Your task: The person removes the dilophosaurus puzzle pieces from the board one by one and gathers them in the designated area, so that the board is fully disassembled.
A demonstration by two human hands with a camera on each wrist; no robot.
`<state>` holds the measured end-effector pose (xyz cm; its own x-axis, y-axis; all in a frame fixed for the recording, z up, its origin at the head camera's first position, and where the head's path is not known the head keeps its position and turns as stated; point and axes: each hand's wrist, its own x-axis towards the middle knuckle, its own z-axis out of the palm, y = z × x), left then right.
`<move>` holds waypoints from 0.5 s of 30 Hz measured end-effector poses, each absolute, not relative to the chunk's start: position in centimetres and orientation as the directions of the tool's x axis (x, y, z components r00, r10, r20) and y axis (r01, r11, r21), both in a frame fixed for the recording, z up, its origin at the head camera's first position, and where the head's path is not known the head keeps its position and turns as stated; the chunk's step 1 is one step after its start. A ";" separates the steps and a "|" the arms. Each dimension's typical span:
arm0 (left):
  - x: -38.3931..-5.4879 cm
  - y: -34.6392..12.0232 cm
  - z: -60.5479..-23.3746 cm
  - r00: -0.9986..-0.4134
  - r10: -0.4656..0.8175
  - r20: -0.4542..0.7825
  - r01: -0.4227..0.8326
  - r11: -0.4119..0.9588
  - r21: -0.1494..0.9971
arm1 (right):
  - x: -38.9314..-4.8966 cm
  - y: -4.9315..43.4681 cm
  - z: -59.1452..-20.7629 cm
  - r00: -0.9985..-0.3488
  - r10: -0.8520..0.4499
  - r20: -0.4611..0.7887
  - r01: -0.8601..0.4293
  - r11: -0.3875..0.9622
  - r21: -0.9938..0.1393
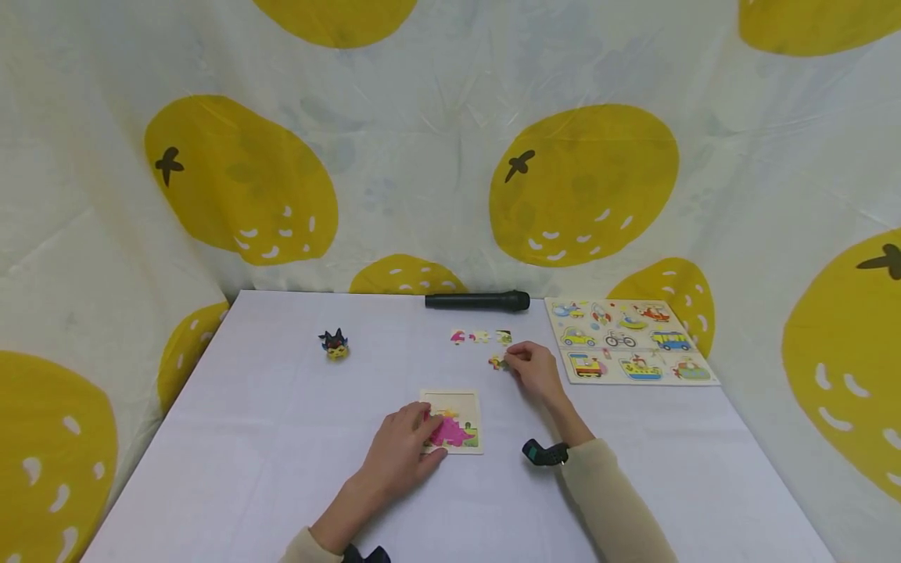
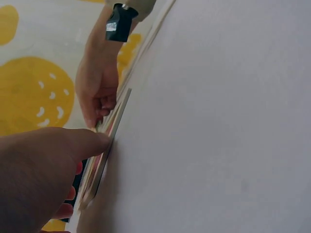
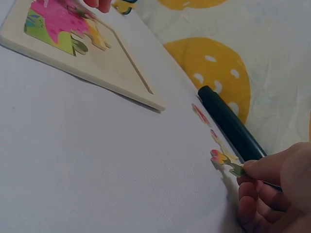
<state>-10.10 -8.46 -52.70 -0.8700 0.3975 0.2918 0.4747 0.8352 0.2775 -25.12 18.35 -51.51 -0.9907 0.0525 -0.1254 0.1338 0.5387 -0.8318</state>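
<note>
On the white table lies a small wooden puzzle tray (image 1: 450, 397), partly filled with pink dinosaur pieces (image 1: 454, 432). My left hand (image 1: 404, 442) holds its left side, thumb at the near edge and fingertips over the pieces. Farther forward and to the right, my right hand (image 1: 536, 371) pinches a jigsaw piece (image 1: 496, 362) between thumb and fingers. In the right wrist view this piece (image 3: 223, 159) shows pink, yellow and green, tilted just above the table. Three loose jigsaw pieces (image 1: 480, 337) lie in a row beyond it.
A black microphone (image 1: 477, 301) lies along the table's back edge. At the back right is a wooden vehicle puzzle board (image 1: 619, 341). A small dark-and-yellow figure (image 1: 334, 344) sits at the back left. A fruit-patterned curtain (image 1: 422, 156) hangs behind the table.
</note>
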 end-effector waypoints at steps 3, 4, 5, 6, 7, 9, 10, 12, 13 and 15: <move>-10.3 -8.8 -52.7 -0.887 0.383 0.256 0.449 0.846 0.289 | -25.5 18.5 -51.5 -0.990 0.068 -0.126 0.143 0.533 -0.834; -10.4 -8.9 -52.7 -0.891 0.381 0.246 0.444 0.845 0.297 | -25.6 18.6 -51.5 -0.990 0.074 -0.122 0.143 0.531 -0.835; -10.4 -9.0 -52.7 -0.894 0.379 0.237 0.439 0.845 0.305 | -25.8 18.7 -51.5 -0.989 0.080 -0.121 0.145 0.529 -0.836; -10.5 -9.0 -52.7 -0.898 0.378 0.228 0.435 0.844 0.314 | -25.9 18.7 -51.6 -0.989 0.085 -0.120 0.147 0.527 -0.837; -10.5 -9.1 -52.7 -0.900 0.376 0.219 0.430 0.842 0.324 | -26.1 18.8 -51.6 -0.989 0.091 -0.120 0.150 0.526 -0.837; -10.6 -9.2 -52.7 -0.902 0.376 0.213 0.429 0.836 0.341 | -26.4 18.8 -51.7 -0.987 0.106 -0.123 0.161 0.526 -0.835; -10.6 -9.2 -52.6 -0.903 0.376 0.210 0.428 0.835 0.347 | -26.6 18.8 -51.8 -0.986 0.113 -0.124 0.166 0.527 -0.834; -10.6 -9.3 -52.5 -0.901 0.378 0.214 0.432 0.831 0.350 | -26.8 18.8 -51.9 -0.984 0.122 -0.131 0.176 0.533 -0.827; -10.6 -9.3 -52.5 -0.899 0.380 0.218 0.436 0.830 0.347 | -27.0 18.8 -51.9 -0.983 0.127 -0.134 0.182 0.537 -0.824; -10.6 -9.3 -52.4 -0.896 0.383 0.225 0.441 0.831 0.340 | -27.2 18.7 -52.0 -0.982 0.133 -0.136 0.187 0.553 -0.812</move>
<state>-10.59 -9.30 -52.43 -0.8959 0.3829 0.2252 0.4405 0.8308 0.3402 -27.22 18.70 -51.98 -0.9818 0.1332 -0.1356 0.1872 0.5530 -0.8119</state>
